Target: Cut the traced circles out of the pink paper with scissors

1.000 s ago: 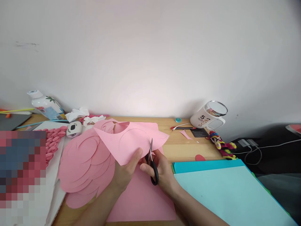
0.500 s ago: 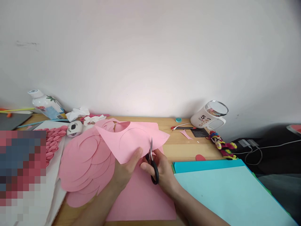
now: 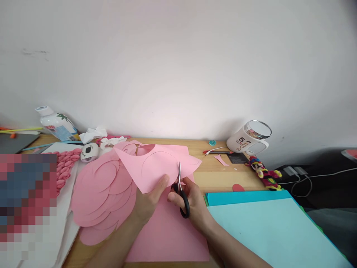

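Observation:
My left hand (image 3: 149,203) pinches the near edge of a pink paper sheet (image 3: 156,167) held up over the desk; pencilled circles show on it and a round piece is cut out at its top. My right hand (image 3: 192,203) grips black-handled scissors (image 3: 181,193), blades pointing up into the sheet along a drawn circle. Under both hands lies another flat pink sheet (image 3: 170,234). A pile of cut pink paper circles (image 3: 102,193) lies just left of my left hand.
A stack of blue and teal paper (image 3: 267,227) lies at the right. A white mug (image 3: 248,139), a red pen (image 3: 217,152), a colourful toy (image 3: 263,173) and cables (image 3: 304,182) are behind it. At the far left stand a white bottle (image 3: 54,123), crumpled tissue (image 3: 95,134) and a small punch (image 3: 88,152).
Almost nothing has changed: the hands, sheet and scissors hold nearly the same pose, with only a slight shift of the view.

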Tool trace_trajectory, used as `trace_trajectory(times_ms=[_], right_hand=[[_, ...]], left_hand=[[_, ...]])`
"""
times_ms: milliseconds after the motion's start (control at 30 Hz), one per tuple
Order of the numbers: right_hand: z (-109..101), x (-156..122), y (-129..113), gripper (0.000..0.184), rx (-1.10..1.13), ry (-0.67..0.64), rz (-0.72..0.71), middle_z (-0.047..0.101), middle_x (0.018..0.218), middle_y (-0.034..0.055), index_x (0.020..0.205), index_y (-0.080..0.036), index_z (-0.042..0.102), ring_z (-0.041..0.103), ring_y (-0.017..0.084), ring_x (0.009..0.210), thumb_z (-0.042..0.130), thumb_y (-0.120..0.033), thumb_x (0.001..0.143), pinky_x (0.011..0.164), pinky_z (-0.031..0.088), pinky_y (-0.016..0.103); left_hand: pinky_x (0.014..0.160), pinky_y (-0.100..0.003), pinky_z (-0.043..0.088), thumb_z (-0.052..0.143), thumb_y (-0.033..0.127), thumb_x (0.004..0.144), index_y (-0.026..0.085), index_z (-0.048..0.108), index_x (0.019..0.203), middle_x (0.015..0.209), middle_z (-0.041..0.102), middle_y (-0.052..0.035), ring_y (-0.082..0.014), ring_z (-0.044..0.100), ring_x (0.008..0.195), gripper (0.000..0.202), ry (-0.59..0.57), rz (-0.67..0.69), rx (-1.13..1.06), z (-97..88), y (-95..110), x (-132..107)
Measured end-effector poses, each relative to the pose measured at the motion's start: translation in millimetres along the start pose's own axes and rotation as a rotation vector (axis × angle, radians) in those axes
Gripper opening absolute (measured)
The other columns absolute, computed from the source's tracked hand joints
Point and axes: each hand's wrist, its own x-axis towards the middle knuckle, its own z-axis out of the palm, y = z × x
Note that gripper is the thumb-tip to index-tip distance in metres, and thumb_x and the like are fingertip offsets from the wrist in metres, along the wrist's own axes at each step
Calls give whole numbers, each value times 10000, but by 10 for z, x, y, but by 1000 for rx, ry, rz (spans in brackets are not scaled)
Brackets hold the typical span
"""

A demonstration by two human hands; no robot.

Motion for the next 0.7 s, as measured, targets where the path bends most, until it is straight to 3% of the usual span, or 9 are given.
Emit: trace_trajectory(times_ms=[200,400,567,700], right_hand=[[10,1,8,479,8,30,-34,374,558,-75,719,-196,397,285,78,504,751,-481,566,437,217,199],[48,-7,31,472,-3,53,-68,332,523,-90,732,-200,394,257,77,481,737,-488,581,432,209,205],[40,-12,49,477,9,70,-10,401,556,-71,717,-195,391,285,73,490,752,-468,565,429,216,200],[41,-11,32,470,-7,84,7,448,547,-61,708,-194,401,328,75,480,758,-456,552,423,236,198]], left_hand=[[866,-356,473,667,279,685,163,626,998,993,670,-68,-242,595,979,336,1,-2,8,-8,20,13],[813,-370,497,686,309,636,163,651,852,868,689,-67,-267,601,950,263,-4,-31,9,-1,38,19],[908,-395,431,689,299,630,161,636,872,878,671,-54,-254,560,1008,283,48,-2,35,-7,47,29],[862,-386,451,689,305,627,173,637,825,829,659,-45,-240,584,916,243,44,-33,33,-11,65,33]])
